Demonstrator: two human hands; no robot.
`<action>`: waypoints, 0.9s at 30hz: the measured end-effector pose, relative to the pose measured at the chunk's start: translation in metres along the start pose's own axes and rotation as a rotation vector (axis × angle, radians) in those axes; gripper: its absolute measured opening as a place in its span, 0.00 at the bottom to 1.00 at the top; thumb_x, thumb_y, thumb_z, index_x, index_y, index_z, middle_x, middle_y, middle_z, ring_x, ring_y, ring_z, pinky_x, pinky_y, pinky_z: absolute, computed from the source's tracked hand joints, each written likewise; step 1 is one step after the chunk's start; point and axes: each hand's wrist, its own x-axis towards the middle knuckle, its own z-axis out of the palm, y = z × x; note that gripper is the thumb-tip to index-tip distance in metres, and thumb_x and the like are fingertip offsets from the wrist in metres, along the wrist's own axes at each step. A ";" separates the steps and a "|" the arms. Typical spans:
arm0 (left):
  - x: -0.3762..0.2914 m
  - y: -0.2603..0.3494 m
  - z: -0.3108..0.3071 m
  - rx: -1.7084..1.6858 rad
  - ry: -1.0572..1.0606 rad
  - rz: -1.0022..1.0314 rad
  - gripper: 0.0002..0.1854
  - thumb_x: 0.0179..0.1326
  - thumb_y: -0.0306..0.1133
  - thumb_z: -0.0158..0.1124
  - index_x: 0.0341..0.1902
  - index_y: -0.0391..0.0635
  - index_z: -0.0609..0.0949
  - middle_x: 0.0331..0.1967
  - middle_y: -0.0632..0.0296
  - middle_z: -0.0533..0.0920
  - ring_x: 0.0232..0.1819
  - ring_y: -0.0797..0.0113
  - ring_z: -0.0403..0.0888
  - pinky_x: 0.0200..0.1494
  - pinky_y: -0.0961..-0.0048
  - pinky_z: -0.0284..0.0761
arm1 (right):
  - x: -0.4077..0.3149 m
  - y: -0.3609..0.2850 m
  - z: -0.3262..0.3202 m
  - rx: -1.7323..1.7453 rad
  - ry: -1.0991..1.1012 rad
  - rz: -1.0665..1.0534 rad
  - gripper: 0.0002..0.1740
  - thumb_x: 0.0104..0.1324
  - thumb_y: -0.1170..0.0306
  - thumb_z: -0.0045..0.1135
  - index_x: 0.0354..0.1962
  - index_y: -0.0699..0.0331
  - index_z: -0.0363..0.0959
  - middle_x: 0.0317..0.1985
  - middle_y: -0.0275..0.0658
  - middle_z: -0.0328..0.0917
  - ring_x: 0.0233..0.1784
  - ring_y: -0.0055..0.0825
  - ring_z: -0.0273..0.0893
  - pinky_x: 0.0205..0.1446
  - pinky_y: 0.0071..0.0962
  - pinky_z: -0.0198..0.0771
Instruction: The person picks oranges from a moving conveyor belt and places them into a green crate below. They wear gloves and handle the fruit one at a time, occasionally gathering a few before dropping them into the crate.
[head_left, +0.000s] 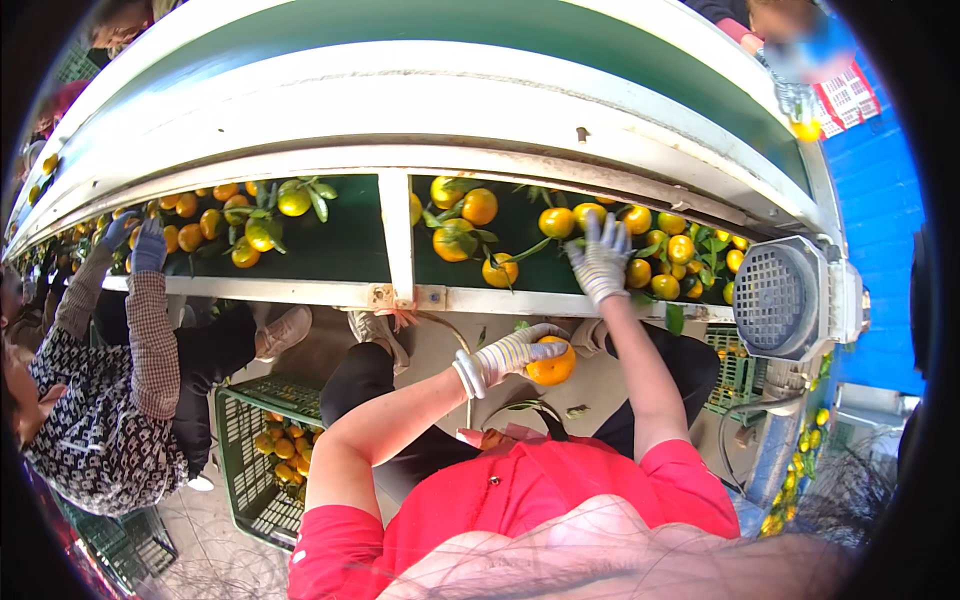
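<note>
My left hand, in a striped knit glove with a pale bracelet at the wrist, holds an orange mandarin above my lap. My right hand, gloved the same way, reaches over the white rail onto the green conveyor belt. Its fingers are spread against a yellow-orange mandarin; whether they press on it I cannot tell. A heap of mandarins with leaves lies just right of that hand. Several more, among them a leafy mandarin, rest on the belt to its left.
A white upright crosses the belt opening. At the right end sits a motor with a grille. A green crate holding mandarins stands by my left leg. A co-worker handles fruit at left; another person's gloved hand is at upper right.
</note>
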 end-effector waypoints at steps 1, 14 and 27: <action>0.000 0.000 0.000 0.011 -0.011 -0.006 0.32 0.64 0.50 0.68 0.65 0.46 0.74 0.56 0.60 0.77 0.58 0.67 0.76 0.59 0.70 0.76 | -0.003 -0.023 -0.012 -0.020 -0.113 -0.007 0.40 0.65 0.42 0.52 0.71 0.46 0.58 0.71 0.64 0.53 0.74 0.63 0.51 0.75 0.62 0.43; 0.000 -0.006 0.006 0.086 -0.048 -0.067 0.30 0.64 0.51 0.67 0.65 0.48 0.74 0.56 0.61 0.77 0.58 0.70 0.75 0.57 0.72 0.76 | -0.015 0.031 -0.036 0.570 0.121 -0.149 0.24 0.61 0.68 0.59 0.56 0.61 0.73 0.62 0.49 0.70 0.67 0.48 0.65 0.73 0.44 0.59; -0.001 -0.001 0.007 0.091 0.005 0.021 0.30 0.64 0.50 0.68 0.63 0.48 0.75 0.54 0.61 0.78 0.57 0.69 0.76 0.57 0.70 0.76 | 0.144 0.036 -0.018 0.085 -0.126 -0.014 0.36 0.68 0.50 0.54 0.69 0.55 0.60 0.72 0.48 0.59 0.75 0.46 0.57 0.78 0.44 0.51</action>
